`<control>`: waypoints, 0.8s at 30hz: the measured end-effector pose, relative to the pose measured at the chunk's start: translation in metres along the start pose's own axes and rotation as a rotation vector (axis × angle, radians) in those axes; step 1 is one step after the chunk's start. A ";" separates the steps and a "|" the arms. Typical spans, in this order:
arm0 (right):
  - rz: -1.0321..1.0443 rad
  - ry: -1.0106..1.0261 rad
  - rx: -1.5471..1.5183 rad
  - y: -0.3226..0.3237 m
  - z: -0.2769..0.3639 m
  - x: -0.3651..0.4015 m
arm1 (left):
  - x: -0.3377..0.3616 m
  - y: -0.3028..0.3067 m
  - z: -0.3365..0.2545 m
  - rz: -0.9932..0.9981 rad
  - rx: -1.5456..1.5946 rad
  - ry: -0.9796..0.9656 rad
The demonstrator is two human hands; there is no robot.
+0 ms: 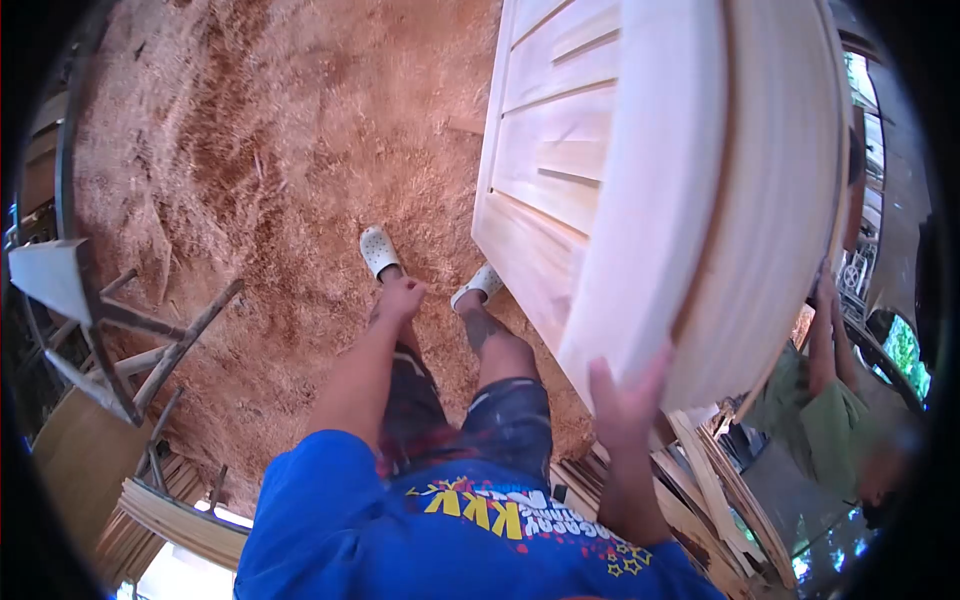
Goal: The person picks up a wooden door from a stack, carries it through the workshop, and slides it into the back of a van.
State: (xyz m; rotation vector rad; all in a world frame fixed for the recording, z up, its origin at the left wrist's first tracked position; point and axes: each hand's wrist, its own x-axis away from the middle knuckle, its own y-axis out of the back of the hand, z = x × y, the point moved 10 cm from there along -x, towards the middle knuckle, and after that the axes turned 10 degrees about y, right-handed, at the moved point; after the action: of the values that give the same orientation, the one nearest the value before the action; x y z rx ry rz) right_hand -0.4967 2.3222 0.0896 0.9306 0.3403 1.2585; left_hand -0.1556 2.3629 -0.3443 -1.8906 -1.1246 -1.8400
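A pale, unpainted wooden door [545, 190] with recessed panels and grooves stands tilted on my right, its thick edge turned toward me. My right hand [625, 405] is at the near end of that edge, thumb on one side and fingers on the other. Against the door's edge lies a broad, smooth wooden face [765, 210], with a dark line between the two. My left hand [402, 297] hangs in front of my legs with its fingers curled in, and nothing shows in it. It is apart from the door, above my white clogs.
Reddish-brown ground strewn with shavings [240, 160] spreads ahead. At the right, a co-worker's hand [825, 295] touches the far side of the wood. Rough wooden poles [185, 340] stand at the left. Loose boards [715, 480] lie behind me on the right, stacked sheets [185, 520] behind left.
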 end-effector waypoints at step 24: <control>-0.299 -0.289 0.037 -0.002 -0.106 0.034 | -0.382 -0.277 -0.149 0.508 1.284 -0.004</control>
State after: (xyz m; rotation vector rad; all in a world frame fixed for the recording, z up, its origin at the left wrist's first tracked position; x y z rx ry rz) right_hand -0.5576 2.3964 0.0326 1.0359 0.2633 0.8340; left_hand -0.4102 2.3188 -0.7663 -1.1743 -1.1935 -0.5172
